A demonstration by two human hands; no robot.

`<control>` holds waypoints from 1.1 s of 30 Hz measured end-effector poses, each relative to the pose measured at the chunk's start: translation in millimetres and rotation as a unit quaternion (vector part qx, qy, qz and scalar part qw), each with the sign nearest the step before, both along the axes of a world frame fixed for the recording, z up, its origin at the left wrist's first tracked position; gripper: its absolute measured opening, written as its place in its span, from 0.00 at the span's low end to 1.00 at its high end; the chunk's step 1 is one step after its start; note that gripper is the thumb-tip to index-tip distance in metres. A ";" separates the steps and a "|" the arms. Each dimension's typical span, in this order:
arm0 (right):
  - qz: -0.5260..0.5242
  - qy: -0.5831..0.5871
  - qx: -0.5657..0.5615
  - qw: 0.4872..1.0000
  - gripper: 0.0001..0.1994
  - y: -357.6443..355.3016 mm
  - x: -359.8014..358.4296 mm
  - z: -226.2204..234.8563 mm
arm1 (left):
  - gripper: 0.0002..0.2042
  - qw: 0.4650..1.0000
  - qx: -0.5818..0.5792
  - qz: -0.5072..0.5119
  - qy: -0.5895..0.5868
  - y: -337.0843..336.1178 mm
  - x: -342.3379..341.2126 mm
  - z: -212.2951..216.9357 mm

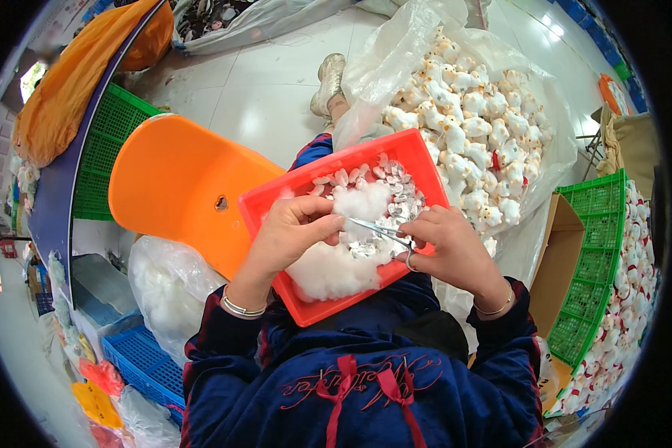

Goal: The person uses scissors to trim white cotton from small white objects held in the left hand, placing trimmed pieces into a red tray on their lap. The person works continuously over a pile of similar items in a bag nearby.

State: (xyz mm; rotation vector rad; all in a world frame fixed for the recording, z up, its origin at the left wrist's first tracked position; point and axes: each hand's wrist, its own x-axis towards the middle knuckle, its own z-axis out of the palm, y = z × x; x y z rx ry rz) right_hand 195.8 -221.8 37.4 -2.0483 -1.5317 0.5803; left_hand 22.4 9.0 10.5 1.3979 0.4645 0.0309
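Note:
A red plastic tray [341, 158] rests on my lap, with white stuffing fluff [336, 270] and several small clear and pale plastic pieces [403, 196] in it. My right hand [449, 243] holds slim metal forceps [378, 228] with ring handles, their tips pointing left over the tray. Thumb and fingers of my left hand [295, 233] are pinched together right by those tips. Whatever lies between the left fingers is too small or hidden to make out. Bracelets circle both wrists.
Beyond the tray, a large clear plastic bag [541, 82] spills over with small white plush toys [463, 127]. An orange chair [179, 179] stands at left, near a bag of white fluff [168, 287] and a blue crate [145, 362]. A green crate [593, 261] is at right.

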 end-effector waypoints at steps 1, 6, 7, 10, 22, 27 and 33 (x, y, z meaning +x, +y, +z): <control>-0.008 0.010 -0.011 1.000 0.15 -1.9 1.8 1.5 | 0.08 1.000 -0.004 0.007 -0.006 0.5 -0.4 1.6; -0.022 0.022 0.003 1.000 0.14 -9.3 1.5 -4.8 | 0.09 0.999 -0.011 0.046 -0.003 -0.7 -0.5 -2.2; -0.030 0.032 0.004 0.999 0.14 -11.1 2.3 -3.8 | 0.09 0.997 -0.019 0.070 -0.007 -1.1 -0.6 -1.5; -0.052 0.011 0.017 0.998 0.13 -18.2 1.6 -6.3 | 0.08 0.996 -0.023 0.090 -0.009 -2.8 -0.5 4.5; -0.092 0.056 0.048 0.993 0.14 -50.0 -13.9 -8.3 | 0.09 0.996 0.053 0.065 -0.016 -4.9 -13.0 -10.5; -0.147 0.077 0.084 0.983 0.16 -73.4 -15.5 -9.2 | 0.11 0.973 0.222 0.056 -0.002 -8.2 2.4 -17.6; -0.200 0.075 0.071 0.974 0.17 -101.5 -17.5 -7.7 | 0.10 0.904 0.417 -0.086 0.037 8.9 33.8 -25.3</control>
